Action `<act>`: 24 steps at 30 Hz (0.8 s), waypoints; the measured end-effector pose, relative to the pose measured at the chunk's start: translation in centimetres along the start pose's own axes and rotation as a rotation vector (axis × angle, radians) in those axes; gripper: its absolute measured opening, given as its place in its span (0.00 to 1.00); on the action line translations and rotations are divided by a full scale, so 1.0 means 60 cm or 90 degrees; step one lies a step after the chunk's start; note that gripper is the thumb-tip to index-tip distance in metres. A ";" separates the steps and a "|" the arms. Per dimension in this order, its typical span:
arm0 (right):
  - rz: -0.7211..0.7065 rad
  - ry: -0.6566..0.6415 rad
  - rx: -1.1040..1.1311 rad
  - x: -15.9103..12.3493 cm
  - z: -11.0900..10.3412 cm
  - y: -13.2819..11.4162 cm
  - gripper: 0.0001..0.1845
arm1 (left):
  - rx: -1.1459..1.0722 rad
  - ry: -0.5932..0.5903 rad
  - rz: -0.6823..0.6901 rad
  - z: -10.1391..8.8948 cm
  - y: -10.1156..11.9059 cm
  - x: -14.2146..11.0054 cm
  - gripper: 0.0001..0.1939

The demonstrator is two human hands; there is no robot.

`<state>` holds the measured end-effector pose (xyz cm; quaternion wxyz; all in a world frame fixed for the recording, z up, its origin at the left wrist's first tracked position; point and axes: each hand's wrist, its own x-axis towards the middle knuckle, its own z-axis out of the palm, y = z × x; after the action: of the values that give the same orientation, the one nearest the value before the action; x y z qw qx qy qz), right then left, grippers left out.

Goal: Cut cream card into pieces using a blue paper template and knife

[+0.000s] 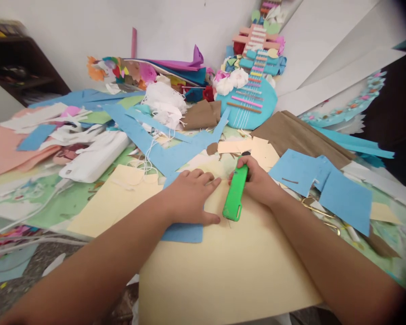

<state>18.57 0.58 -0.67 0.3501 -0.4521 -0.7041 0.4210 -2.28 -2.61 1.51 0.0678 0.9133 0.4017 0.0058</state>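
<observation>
Green tool [235, 195], perhaps a cutter, is gripped in the curled fingers of the right hand [257, 179], above the cream sheet [237, 275]. Blue piece [184, 233] on that sheet is partly covered by the left hand [190, 195], palm down, fingers loosely spread, nothing grasped.

The left hand [191, 196] and right hand [255, 181] are bare, as are the 2 forearms [115, 253] (smoothly tapered).
</observation>
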 end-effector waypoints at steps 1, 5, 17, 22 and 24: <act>0.002 -0.002 0.004 0.000 0.001 0.000 0.19 | 0.002 0.004 0.001 0.001 0.001 0.000 0.42; 0.007 0.013 0.008 0.001 0.004 -0.004 0.20 | 0.005 0.020 0.000 0.001 0.002 0.002 0.40; -0.022 0.165 0.261 -0.027 -0.012 -0.043 0.20 | -0.047 0.051 -0.103 0.008 0.004 0.031 0.17; 0.152 0.204 0.240 -0.031 -0.004 -0.057 0.14 | -0.087 0.059 -0.124 0.010 -0.004 0.040 0.11; 0.186 0.172 0.254 -0.033 -0.003 -0.056 0.10 | -0.087 0.064 -0.116 0.011 -0.007 0.042 0.08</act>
<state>18.23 -1.99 2.26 0.4583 -0.5229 -0.4816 0.5334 -0.85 -0.57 0.71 0.1098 0.8647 0.4847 0.0729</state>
